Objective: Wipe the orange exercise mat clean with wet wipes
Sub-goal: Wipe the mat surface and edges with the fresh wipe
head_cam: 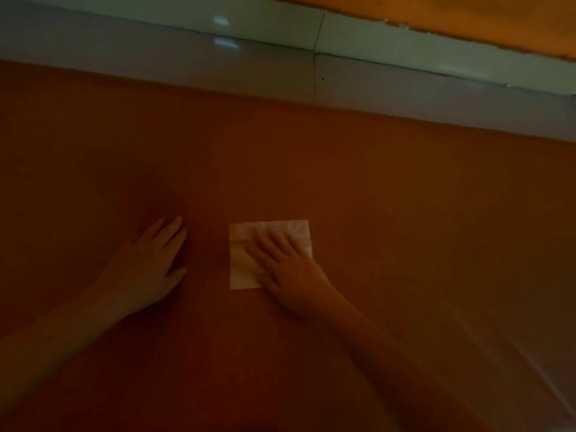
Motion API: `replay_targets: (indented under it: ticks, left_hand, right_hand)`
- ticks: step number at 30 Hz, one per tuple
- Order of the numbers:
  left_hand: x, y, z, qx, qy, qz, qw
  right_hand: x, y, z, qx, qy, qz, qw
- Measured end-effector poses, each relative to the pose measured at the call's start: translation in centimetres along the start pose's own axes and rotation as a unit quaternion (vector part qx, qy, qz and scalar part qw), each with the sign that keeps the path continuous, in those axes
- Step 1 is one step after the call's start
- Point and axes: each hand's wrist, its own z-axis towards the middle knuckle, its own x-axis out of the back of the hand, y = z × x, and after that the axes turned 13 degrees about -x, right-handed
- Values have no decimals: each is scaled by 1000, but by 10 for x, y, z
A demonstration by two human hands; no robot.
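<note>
The orange mat [374, 198] lies flat on the floor, and its long side runs along the pale floor tiles [156, 48] at the top. A white wet wipe [249, 238] sits spread out on the mat. The right hand [286, 260] lies flat on the wipe with straight fingers, pressing it down. The left hand [149, 260] rests flat on the bare mat just beside it, holding nothing. The wipe is under the right hand, so I think that hand will push it next.
</note>
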Motion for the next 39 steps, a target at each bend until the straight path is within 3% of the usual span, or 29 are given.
replay_targets:
  ticks: [3,5,7,12,14,22,26,31,36,39]
  left_hand:
    - [-4,5,-6,3,-24,-2,1000]
    - [-8,10,-10,9,-27,0,1000]
    - [-10,15,-12,12,-22,4,1000]
    - [-15,29,-14,17,-11,-13,1000]
    - [-17,32,-17,13,-7,-22,1000]
    - [-15,57,-24,-27,-5,-85,996]
    - [-29,69,-27,-34,29,-74,996]
    - [-38,66,-36,-35,39,-93,994]
    - [-38,68,-44,-35,47,-80,995]
    - [-31,73,-42,-29,39,-81,996]
  right_hand:
    - [1,43,-6,-124,33,-22,991]
    - [-2,61,-17,-258,45,29,965]
    - [-8,55,-30,-326,46,89,940]
    - [-14,-10,-65,-168,-25,101,980]
    - [-15,-19,-75,-146,-56,119,981]
    - [-3,-30,-88,-212,-89,111,967]
    - [8,-39,-102,-186,-135,100,968]
    - [21,-17,-140,-170,-179,-25,969]
    - [24,-8,-164,-287,-171,88,939]
    - [35,-1,-170,-237,-189,123,945]
